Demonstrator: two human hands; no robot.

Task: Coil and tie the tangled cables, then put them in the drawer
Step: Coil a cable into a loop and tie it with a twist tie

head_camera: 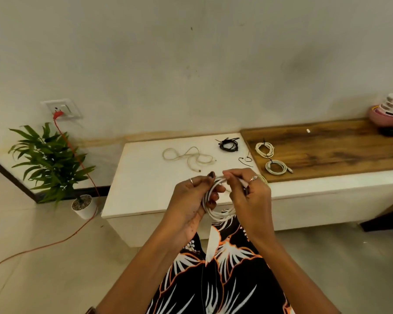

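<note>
The left hand (191, 200) grips a coil of white cable (216, 209), fingers curled through the loops and thumb raised at the coil's 12 o'clock edge. The right hand (247, 196) pinches a strand of the same cable between thumb and fingers at the coil's 1 o'clock side. The coil hangs between both palms, above the near edge of the white table (145, 189), with its lower loops drooping toward 6 o'clock over a patterned garment (225, 268).

Outward from the hands, on the table:
- At 11 o'clock, a loose beige cable (187, 157) lies uncoiled in open loops.
- At 12 o'clock, a black cable bundle (229, 145) lies coiled near the far edge.
- At 1 o'clock, a thin black tie (245, 160) lies just beside the table's right edge.

On the adjoining wooden counter (327, 150), at 1 to 2 o'clock from the hands:
- A tied white coil (265, 149) lies near the counter's left edge.
- A tied grey coil (276, 167) lies just nearer than it.
- A stack of bowls (390, 112) stands at the far right end.

At 9 to 10 o'clock, a potted plant (50, 164) stands on the floor. An orange cord (77, 155) runs from a wall socket (63, 111) down past it.
</note>
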